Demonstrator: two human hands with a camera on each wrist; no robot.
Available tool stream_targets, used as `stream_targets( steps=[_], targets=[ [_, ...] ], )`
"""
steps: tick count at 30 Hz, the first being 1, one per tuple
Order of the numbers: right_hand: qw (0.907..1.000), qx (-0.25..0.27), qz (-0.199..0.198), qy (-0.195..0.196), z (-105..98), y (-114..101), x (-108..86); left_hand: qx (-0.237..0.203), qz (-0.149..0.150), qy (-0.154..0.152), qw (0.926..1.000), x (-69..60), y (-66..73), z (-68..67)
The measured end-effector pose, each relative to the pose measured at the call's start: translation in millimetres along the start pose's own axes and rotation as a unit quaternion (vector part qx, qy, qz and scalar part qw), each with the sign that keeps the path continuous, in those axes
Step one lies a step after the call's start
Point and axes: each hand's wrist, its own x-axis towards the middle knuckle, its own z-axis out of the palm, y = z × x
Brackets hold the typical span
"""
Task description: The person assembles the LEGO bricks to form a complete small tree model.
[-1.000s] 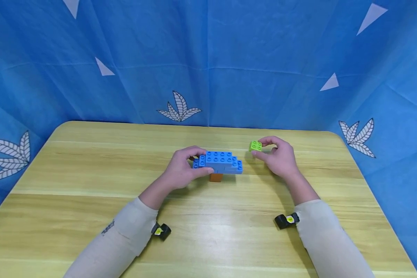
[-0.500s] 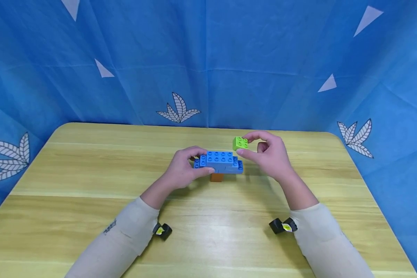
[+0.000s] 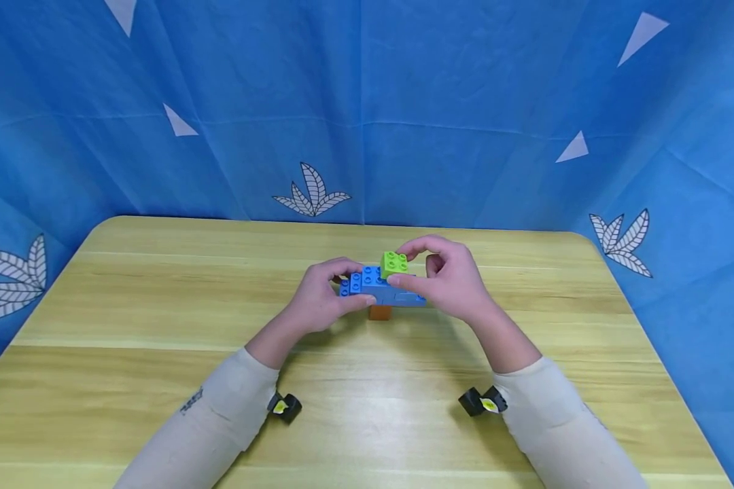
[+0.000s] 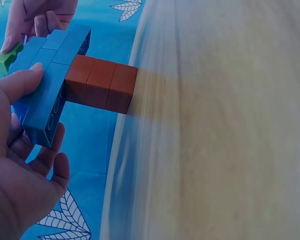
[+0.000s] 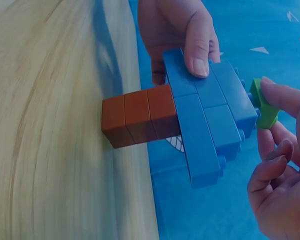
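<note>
A stepped block of blue toy bricks (image 3: pixel 373 293) sits on a short column of brown bricks (image 5: pixel 139 118) standing on the table. My left hand (image 3: pixel 321 299) grips the left end of the blue bricks, its thumb on the near side and fingers behind. Between thumb and index finger, my right hand (image 3: pixel 455 282) pinches a lime green brick (image 3: pixel 394 263). That brick is at the studs of the top blue layer, right of its middle; whether it is pressed fully on I cannot tell. In the left wrist view the green brick (image 4: pixel 9 59) shows beyond the blue layers.
The wooden table (image 3: pixel 159 305) has rounded far corners. Behind it hangs a blue cloth (image 3: pixel 367 122) with white triangles and leaf prints. A small black wrist camera (image 3: pixel 286 407) is strapped at the left sleeve, another black camera (image 3: pixel 482 402) at the right.
My right hand has carried the green brick leftward, from beside the blue bricks to over their top layer. My left hand stays on the blue bricks.
</note>
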Motion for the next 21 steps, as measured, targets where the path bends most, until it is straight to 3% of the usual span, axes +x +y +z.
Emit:
stream_targets(
  steps=[12, 21],
  targets=[
    [0.9967, -0.022, -0.077, -0.014, 10, 4, 2.2, -0.003, 0.004, 0.002, 1.0000, 1.8, -2.6, 1.3],
    [0.9954, -0.036, -0.089, -0.003, 17, 7, 1.2, -0.006, 0.010, 0.006, 0.9999, 0.0, -2.3, 0.3]
  ],
)
